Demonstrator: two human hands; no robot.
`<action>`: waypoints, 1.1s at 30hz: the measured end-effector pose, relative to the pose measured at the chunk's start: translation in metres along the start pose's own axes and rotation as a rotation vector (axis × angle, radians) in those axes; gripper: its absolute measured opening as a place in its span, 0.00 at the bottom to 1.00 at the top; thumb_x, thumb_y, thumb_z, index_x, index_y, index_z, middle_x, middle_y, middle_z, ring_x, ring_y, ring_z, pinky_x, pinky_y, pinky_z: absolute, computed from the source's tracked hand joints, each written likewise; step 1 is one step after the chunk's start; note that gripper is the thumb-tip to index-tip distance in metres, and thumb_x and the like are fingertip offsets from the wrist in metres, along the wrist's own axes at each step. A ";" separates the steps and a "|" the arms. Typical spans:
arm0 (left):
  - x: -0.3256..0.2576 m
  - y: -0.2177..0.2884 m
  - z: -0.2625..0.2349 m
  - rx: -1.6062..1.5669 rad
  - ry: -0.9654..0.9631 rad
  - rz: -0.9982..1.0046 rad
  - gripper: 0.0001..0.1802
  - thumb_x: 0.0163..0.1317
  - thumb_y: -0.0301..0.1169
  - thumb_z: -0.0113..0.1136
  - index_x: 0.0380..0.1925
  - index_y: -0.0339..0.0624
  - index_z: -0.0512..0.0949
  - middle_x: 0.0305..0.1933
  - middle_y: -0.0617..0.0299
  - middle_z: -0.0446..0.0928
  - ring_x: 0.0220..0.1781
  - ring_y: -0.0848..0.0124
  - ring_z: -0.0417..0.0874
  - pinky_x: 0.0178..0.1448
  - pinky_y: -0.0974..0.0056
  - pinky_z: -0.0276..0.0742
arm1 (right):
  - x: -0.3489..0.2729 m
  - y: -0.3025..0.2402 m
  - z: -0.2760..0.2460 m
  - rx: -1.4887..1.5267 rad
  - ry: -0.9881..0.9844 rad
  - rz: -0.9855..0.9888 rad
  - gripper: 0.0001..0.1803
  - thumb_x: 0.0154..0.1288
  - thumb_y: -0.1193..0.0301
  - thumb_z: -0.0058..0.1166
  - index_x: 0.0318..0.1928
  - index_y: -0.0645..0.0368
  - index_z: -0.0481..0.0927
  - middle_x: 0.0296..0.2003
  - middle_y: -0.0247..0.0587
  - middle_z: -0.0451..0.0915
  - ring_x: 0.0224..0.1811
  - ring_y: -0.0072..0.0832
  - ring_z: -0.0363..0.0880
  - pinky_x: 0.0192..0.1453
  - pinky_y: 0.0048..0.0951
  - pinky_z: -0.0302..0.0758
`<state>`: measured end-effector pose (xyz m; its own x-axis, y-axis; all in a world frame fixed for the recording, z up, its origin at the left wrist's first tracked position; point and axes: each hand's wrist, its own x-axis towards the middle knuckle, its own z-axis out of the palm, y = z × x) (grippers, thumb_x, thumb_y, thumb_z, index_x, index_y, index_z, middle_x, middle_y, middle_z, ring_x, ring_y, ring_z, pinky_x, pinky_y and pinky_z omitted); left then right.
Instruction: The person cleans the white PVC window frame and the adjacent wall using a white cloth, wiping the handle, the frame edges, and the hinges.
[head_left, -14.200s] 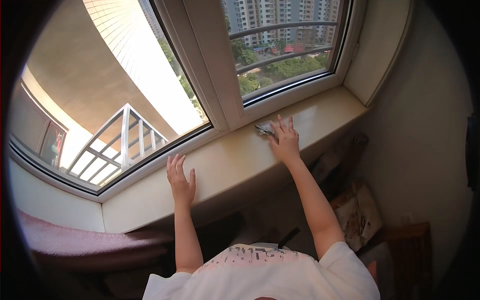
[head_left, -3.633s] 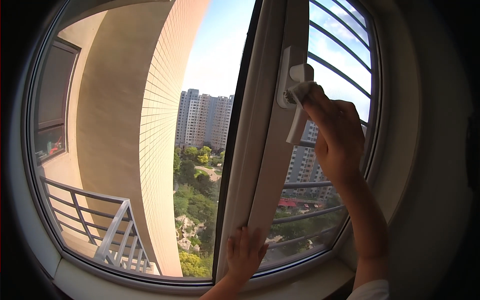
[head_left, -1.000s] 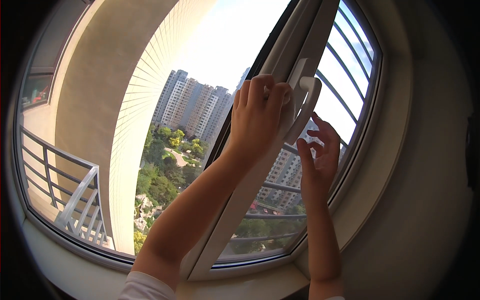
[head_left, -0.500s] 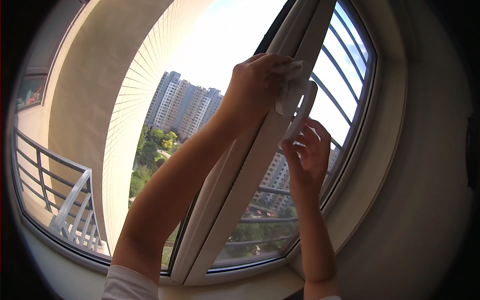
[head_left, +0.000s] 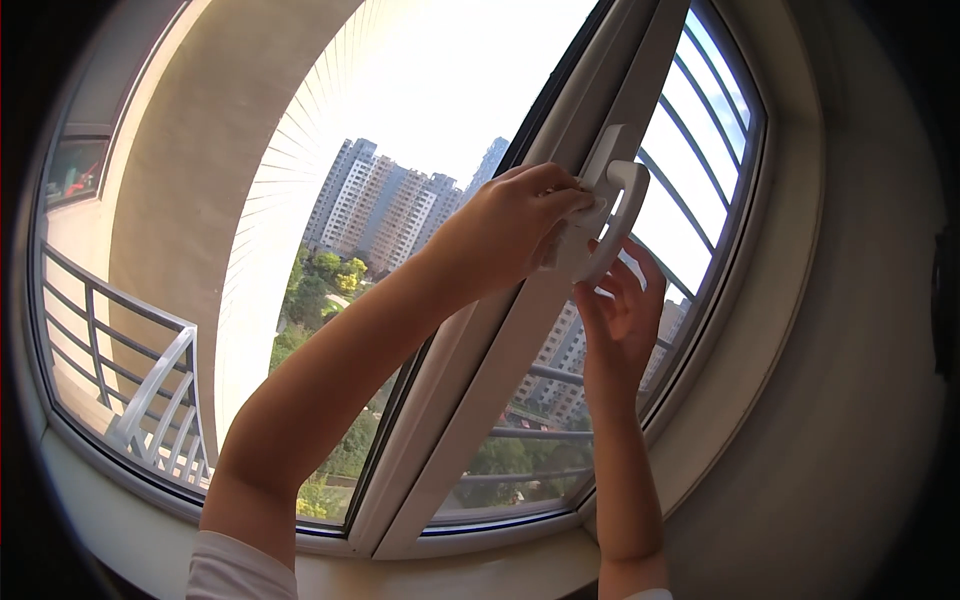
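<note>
A white window handle [head_left: 632,203] stands out from the white frame [head_left: 500,372] of a tilted-looking window sash. My left hand [head_left: 500,228] is closed on a crumpled white tissue or thin cloth [head_left: 592,213], pressed against the handle's base plate beside the grip; most of it is hidden behind my fingers. At the handle's lower end, my right hand [head_left: 622,320] is curled, thumb on one side and fingers behind, pinching the tip.
Dark horizontal bars [head_left: 530,434] run outside the right pane. Left of the sash, a curved outer wall [head_left: 165,240] and a balcony railing [head_left: 150,400] show. High-rise buildings [head_left: 375,205] and trees lie beyond. A grey wall [head_left: 800,430] borders the right.
My left hand has moved down along the handle's base with the white tissue, uncovering the upper part of the plate. My right hand stays at the handle's lower end. The view has shifted slightly.
</note>
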<state>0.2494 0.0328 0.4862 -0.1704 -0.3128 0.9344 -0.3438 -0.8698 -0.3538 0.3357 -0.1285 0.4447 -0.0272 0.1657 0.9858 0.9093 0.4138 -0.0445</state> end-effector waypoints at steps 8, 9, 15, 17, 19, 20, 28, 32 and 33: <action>0.019 0.018 0.013 0.005 0.303 0.069 0.17 0.58 0.20 0.68 0.49 0.41 0.84 0.51 0.55 0.82 0.48 0.61 0.88 0.50 0.62 0.89 | 0.000 -0.002 0.000 0.104 0.024 0.015 0.25 0.70 0.76 0.59 0.65 0.56 0.69 0.61 0.40 0.74 0.52 0.24 0.79 0.54 0.29 0.75; 0.022 0.018 0.016 0.069 0.248 0.054 0.17 0.58 0.19 0.68 0.49 0.41 0.84 0.51 0.55 0.83 0.47 0.61 0.87 0.50 0.62 0.89 | -0.002 -0.001 -0.004 0.101 0.031 0.012 0.25 0.70 0.76 0.59 0.65 0.56 0.69 0.61 0.40 0.74 0.52 0.24 0.79 0.54 0.29 0.75; 0.006 0.019 0.021 0.226 0.115 0.206 0.14 0.57 0.21 0.65 0.44 0.36 0.85 0.51 0.58 0.80 0.46 0.63 0.83 0.53 0.63 0.86 | -0.019 0.018 -0.018 0.000 0.000 0.052 0.23 0.70 0.77 0.57 0.64 0.55 0.71 0.61 0.37 0.76 0.52 0.24 0.80 0.55 0.30 0.76; 0.003 0.020 0.018 0.232 0.045 0.181 0.13 0.56 0.21 0.67 0.43 0.35 0.84 0.50 0.57 0.80 0.50 0.64 0.83 0.53 0.64 0.86 | -0.023 0.025 -0.018 -0.016 0.010 0.089 0.23 0.70 0.76 0.57 0.64 0.54 0.71 0.61 0.38 0.77 0.52 0.25 0.80 0.55 0.31 0.76; 0.009 0.025 0.007 0.237 -0.024 0.160 0.13 0.54 0.20 0.70 0.42 0.34 0.84 0.50 0.56 0.81 0.53 0.64 0.83 0.53 0.65 0.87 | -0.026 0.024 -0.023 -0.036 0.008 0.142 0.23 0.70 0.74 0.58 0.64 0.54 0.71 0.61 0.39 0.78 0.52 0.24 0.81 0.56 0.30 0.75; 0.014 0.028 0.001 0.304 -0.121 0.191 0.13 0.55 0.20 0.69 0.41 0.34 0.84 0.49 0.57 0.81 0.52 0.64 0.84 0.54 0.65 0.87 | -0.028 0.021 -0.027 -0.053 0.016 0.129 0.23 0.70 0.73 0.58 0.64 0.54 0.71 0.61 0.39 0.78 0.52 0.24 0.80 0.57 0.30 0.75; 0.038 0.015 -0.012 0.332 -0.119 0.227 0.10 0.57 0.20 0.69 0.40 0.40 0.84 0.49 0.61 0.82 0.52 0.65 0.84 0.55 0.65 0.87 | -0.041 -0.001 -0.062 -0.086 0.056 0.107 0.19 0.70 0.72 0.58 0.60 0.54 0.75 0.59 0.39 0.80 0.50 0.22 0.80 0.55 0.29 0.75; 0.028 0.018 -0.003 0.478 -0.127 0.295 0.15 0.58 0.24 0.68 0.46 0.40 0.81 0.54 0.62 0.78 0.51 0.65 0.85 0.53 0.64 0.87 | -0.056 0.011 -0.074 -0.108 0.085 0.169 0.17 0.70 0.72 0.58 0.58 0.54 0.77 0.58 0.38 0.81 0.50 0.22 0.80 0.55 0.29 0.75; 0.029 0.018 -0.004 0.482 -0.136 0.295 0.15 0.58 0.24 0.68 0.46 0.40 0.81 0.54 0.62 0.78 0.51 0.65 0.85 0.53 0.64 0.87 | -0.059 0.013 -0.073 -0.099 0.087 0.174 0.17 0.70 0.72 0.58 0.58 0.54 0.77 0.58 0.38 0.81 0.50 0.22 0.80 0.55 0.29 0.75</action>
<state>0.2340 0.0093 0.5068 -0.0637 -0.5871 0.8070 0.1646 -0.8038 -0.5717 0.3796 -0.1985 0.3974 0.1654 0.1472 0.9752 0.9338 0.2946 -0.2028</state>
